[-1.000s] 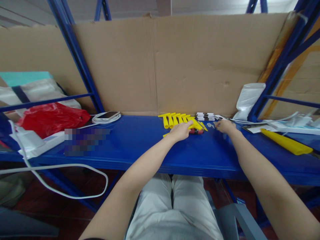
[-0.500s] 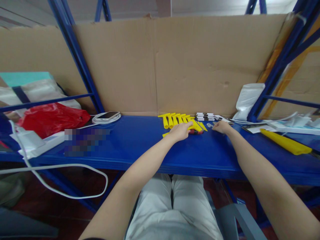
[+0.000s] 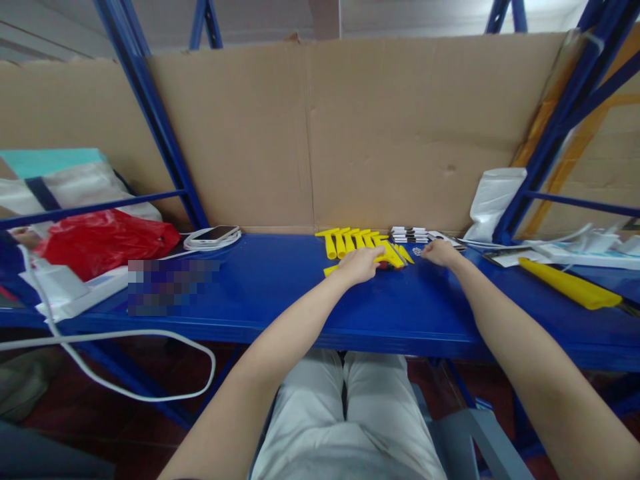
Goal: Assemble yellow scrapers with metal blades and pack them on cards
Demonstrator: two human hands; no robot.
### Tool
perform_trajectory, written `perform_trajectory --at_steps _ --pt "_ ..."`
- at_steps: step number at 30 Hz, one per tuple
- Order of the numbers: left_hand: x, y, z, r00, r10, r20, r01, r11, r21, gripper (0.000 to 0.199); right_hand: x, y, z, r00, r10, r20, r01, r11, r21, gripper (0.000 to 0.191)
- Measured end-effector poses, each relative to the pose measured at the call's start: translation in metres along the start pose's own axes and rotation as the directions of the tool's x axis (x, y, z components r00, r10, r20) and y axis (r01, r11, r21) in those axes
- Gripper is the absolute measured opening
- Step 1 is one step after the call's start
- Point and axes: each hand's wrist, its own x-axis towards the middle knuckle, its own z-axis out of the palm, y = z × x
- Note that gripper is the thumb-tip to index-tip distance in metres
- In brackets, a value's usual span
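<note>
My left hand (image 3: 359,265) is closed around a yellow plastic T-shaped handle (image 3: 391,255), low over the blue table. Beneath it a red-and-black tool (image 3: 384,266) shows only in part. Just behind stands a row of several similar yellow T-shaped pieces (image 3: 345,243). Small yellow pointed pieces (image 3: 404,253) lie to the right of the held handle. My right hand (image 3: 440,253) has its fingers pinched together at the table beside a little heap of small shiny metal pieces (image 3: 417,251). Whatever is between those fingertips is hidden.
White pieces with black bands (image 3: 409,234) lie stacked against the cardboard wall (image 3: 400,133). A white pouch (image 3: 495,200) leans at the right post, near a long yellow blade-shaped piece (image 3: 570,283). At left are a phone (image 3: 218,233) on a coiled cable, a red bag (image 3: 107,240) and a power strip (image 3: 95,293).
My right hand has shifted slightly left, closer to the small metal pieces. The left hand keeps its hold on the yellow handle, and less of the red-and-black tool shows.
</note>
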Motion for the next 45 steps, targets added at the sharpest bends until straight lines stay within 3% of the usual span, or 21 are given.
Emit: perform_trajectory --at_steps 3,6,9,18,26,33,40,45 --pt "0.0 0.001 0.0 1.0 -0.002 -0.012 0.002 1.0 0.006 0.033 -0.009 -0.019 -0.009 0.997 0.075 -0.024 -0.065 0.961 0.268 0.012" --pt "-0.001 0.002 0.0 1.0 0.01 -0.027 -0.009 1.0 0.009 0.032 -0.019 -0.042 -0.015 0.997 0.017 -0.082 0.033 0.817 0.576 0.013" --pt "-0.001 0.004 0.001 0.999 0.028 -0.03 -0.028 1.0 0.011 0.031 -0.025 -0.059 -0.015 0.994 -0.085 -0.068 0.108 0.687 0.718 0.011" --pt "-0.002 0.006 -0.001 0.999 0.043 -0.026 -0.042 0.999 0.03 0.035 -0.029 -0.073 -0.003 0.987 -0.156 -0.028 0.122 0.634 0.763 0.023" --pt "-0.004 0.007 0.0 0.998 0.034 -0.044 -0.031 0.998 0.057 0.037 -0.032 -0.076 -0.002 0.995 -0.095 0.037 0.029 0.613 0.79 0.011" --pt "-0.004 0.007 0.0 0.998 0.049 -0.04 -0.047 0.997 0.062 0.038 -0.03 -0.081 0.003 0.999 -0.046 0.013 0.015 0.56 0.828 0.019" --pt "-0.005 0.008 -0.002 0.997 0.066 -0.026 -0.062 0.988 0.139 0.04 -0.038 -0.09 -0.004 0.992 0.014 0.128 -0.124 0.387 0.914 0.03" --pt "-0.004 0.007 0.0 0.995 0.088 -0.043 -0.081 0.986 0.144 0.038 -0.04 -0.092 -0.007 0.985 0.032 0.17 -0.17 0.356 0.919 0.03"
